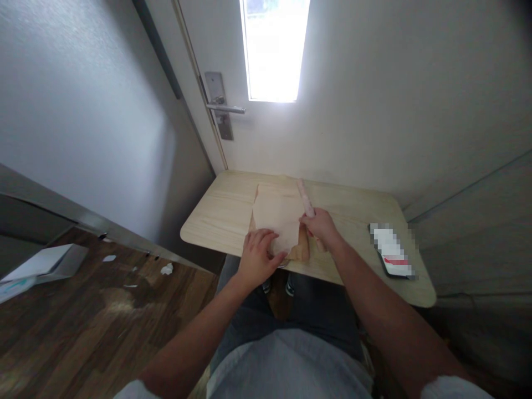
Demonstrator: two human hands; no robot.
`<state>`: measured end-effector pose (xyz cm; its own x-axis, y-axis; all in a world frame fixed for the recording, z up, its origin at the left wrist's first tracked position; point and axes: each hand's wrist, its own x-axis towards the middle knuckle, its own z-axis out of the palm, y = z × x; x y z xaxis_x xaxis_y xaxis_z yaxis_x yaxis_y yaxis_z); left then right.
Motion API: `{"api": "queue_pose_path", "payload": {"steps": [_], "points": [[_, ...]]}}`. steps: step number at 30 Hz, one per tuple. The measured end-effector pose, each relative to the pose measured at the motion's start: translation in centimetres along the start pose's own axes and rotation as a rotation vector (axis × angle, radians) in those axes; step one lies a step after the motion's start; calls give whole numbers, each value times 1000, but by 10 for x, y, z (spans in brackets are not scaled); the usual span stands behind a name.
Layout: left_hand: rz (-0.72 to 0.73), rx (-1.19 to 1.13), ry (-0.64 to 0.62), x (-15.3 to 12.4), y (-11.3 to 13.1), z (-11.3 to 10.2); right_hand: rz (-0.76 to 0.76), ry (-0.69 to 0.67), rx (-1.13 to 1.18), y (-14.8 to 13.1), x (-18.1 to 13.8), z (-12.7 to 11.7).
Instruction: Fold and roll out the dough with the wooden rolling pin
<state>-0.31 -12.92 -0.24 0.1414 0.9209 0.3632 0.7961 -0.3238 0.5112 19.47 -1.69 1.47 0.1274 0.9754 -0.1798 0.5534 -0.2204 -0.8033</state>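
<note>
A sheet of pale beige paper (pixel 276 213) lies over browner paper (pixel 300 249) on the light wooden table (pixel 353 221). My left hand (pixel 261 252) rests on the sheet's near left part, its fingers spread and the thumb apart. At the right edge of the papers my right hand (pixel 322 224) is closed around a long, narrow, pale pinkish strip (pixel 306 198), which sticks out beyond the fingers toward the door. Whether that strip is a roll or a flat piece I cannot tell. My right fingertips are partly hidden.
A phone-like device (pixel 390 252), partly pixelated, lies at the table's right end. The door (pixel 353 111) with a metal handle (pixel 226 108) stands behind the table. Paper scraps (pixel 167 269) and a white box-like object (pixel 50 263) lie on the floor at left.
</note>
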Motion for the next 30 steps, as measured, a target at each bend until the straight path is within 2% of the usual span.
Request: {"api": "queue_pose_path", "payload": {"steps": [5,12,18,23,30], "points": [[-24,76,-20,-1,24,14,-14,-14,84,-11,4,3],[-39,242,-47,22,37,26,-22,-9,115,-20,1,2],[-22,310,-89,42,35,19,-20,-1,89,-9,-4,-5],[-23,273,-87,55,26,9,-6,-52,56,4,-16,3],[-1,237,-91,63,23,4,-59,-5,-43,-12,-9,14]]}}
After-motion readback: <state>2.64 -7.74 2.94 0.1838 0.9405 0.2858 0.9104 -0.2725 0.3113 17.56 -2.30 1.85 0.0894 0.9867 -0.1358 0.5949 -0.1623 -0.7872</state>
